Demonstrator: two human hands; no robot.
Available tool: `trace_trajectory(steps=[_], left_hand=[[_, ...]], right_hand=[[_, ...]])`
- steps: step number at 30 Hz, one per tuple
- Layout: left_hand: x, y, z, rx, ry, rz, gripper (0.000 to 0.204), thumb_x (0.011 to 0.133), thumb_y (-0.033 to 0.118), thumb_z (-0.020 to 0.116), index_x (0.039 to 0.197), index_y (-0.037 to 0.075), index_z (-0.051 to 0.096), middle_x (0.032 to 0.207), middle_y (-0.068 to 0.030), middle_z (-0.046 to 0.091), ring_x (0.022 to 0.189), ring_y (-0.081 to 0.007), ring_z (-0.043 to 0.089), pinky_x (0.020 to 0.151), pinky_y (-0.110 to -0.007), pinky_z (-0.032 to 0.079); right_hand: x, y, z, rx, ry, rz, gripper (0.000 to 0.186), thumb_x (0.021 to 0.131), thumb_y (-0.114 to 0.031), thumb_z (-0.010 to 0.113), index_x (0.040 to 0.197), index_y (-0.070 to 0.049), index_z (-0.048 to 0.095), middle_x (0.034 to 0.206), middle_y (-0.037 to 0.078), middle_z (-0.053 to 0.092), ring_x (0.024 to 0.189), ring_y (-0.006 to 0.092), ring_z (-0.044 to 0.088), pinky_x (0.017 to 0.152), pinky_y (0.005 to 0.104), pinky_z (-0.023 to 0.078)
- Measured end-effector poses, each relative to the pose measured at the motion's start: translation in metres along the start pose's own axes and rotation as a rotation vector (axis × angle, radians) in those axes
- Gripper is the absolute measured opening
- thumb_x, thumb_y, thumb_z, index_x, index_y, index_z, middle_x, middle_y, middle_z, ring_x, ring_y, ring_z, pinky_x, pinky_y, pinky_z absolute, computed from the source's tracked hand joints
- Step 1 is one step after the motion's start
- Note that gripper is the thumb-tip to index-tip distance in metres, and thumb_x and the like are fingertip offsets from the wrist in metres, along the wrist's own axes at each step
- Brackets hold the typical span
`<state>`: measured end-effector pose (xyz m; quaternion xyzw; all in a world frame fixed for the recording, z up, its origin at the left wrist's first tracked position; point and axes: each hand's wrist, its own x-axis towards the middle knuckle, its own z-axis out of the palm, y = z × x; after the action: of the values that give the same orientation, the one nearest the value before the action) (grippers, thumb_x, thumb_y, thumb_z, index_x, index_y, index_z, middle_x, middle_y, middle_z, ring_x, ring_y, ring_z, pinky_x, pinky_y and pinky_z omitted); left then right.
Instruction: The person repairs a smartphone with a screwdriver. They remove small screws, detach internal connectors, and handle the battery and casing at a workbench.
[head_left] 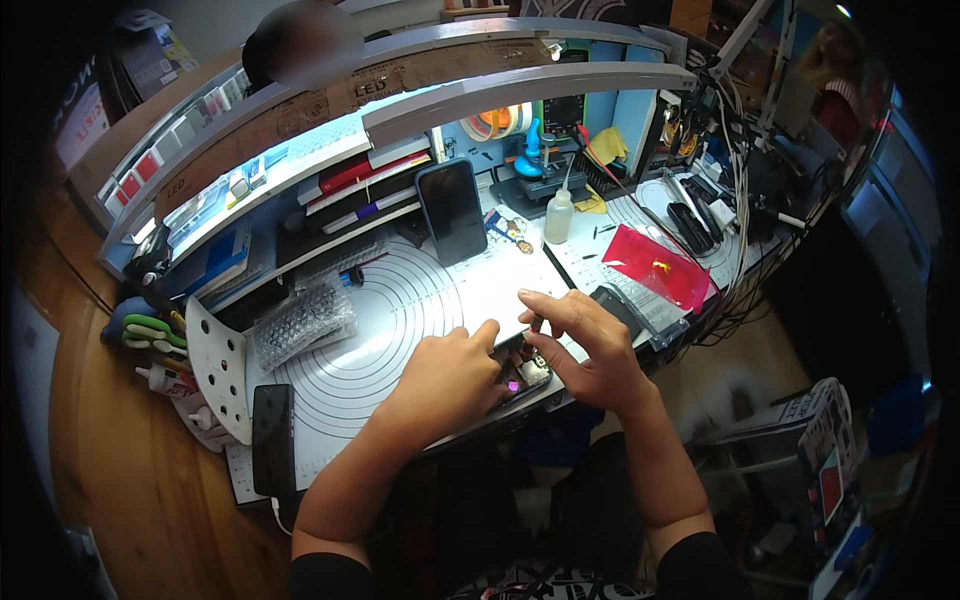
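Well left of the upright phone (452,212), and nearer the person, a black phone (272,438) lies flat with a white cable (278,513) at its lower end, probably parked there to charge clear of the hands. The upright phone itself stands tilted on the mat (370,370), seemingly propped so that its screen faces the person. In front of it and somewhat to its right, at the mat's near edge, is the opened device (538,374), inner parts showing. The left hand (442,372) has its fingers bent and closed on the device's left side, tips partly hidden, likely to keep it from sliding. The right hand (592,350), farther right of the upright phone, pinches a small dark piece (537,323) between thumb and fingers just above the device (too little shows to say what it is), perhaps for fine control.

Among the containers, the shelf (310,258) left of and behind the upright phone bears flat red and white books or boxes (362,172). The bubble-wrap packet (305,320) lies left of that phone and nearer; its contents cannot be made out. Right of the phone stands a squeeze bottle (558,218), its fill unclear. Farther right lies a red packet (650,255) with something yellow (661,267) on or in it.
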<state>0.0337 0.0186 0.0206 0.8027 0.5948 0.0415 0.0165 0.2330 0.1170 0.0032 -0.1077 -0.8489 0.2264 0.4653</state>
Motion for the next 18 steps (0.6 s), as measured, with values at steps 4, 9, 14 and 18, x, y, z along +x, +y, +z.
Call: trace_trajectory(steps=[4,9,14,18], left_hand=[[0.0003,0.0007,0.0,0.004,-0.006,-0.005,0.036,0.089,0.04,0.079,0.09,0.004,0.082,0.112,-0.0097,0.061,0.093,-0.0265,0.068,0.074,-0.041,0.057],[0.0005,0.0009,-0.0004,-0.018,-0.013,-0.008,0.037,0.089,0.041,0.079,0.09,0.005,0.082,0.112,-0.01,0.062,0.095,-0.027,0.069,0.075,-0.041,0.058],[0.001,0.0014,-0.0004,0.002,-0.025,-0.005,0.037,0.089,0.041,0.078,0.092,0.005,0.082,0.112,-0.0109,0.062,0.097,-0.0273,0.069,0.076,-0.041,0.058],[0.0008,0.0006,-0.0006,0.023,-0.028,-0.005,0.037,0.09,0.042,0.078,0.094,0.005,0.082,0.113,-0.0113,0.062,0.097,-0.0275,0.069,0.077,-0.042,0.058]], right_hand=[[0.0019,0.0012,-0.0005,-0.048,0.025,-0.044,0.055,0.085,0.002,0.082,0.138,-0.006,0.069,0.105,0.009,0.076,0.079,0.0207,0.063,0.072,0.0329,0.053],[-0.0021,-0.0029,-0.0021,0.02,-0.011,0.099,0.054,0.087,0.0,0.081,0.139,-0.007,0.068,0.103,0.011,0.074,0.084,0.0275,0.065,0.079,0.039,0.055],[0.0005,-0.0023,0.0009,0.014,0.064,0.027,0.051,0.085,0.002,0.083,0.134,-0.005,0.071,0.099,0.007,0.075,0.077,0.0169,0.061,0.068,0.0302,0.053],[0.0042,-0.0022,-0.0009,-0.063,0.048,-0.043,0.05,0.085,0.001,0.083,0.134,-0.005,0.071,0.099,0.007,0.075,0.077,0.0177,0.062,0.069,0.0306,0.053]])
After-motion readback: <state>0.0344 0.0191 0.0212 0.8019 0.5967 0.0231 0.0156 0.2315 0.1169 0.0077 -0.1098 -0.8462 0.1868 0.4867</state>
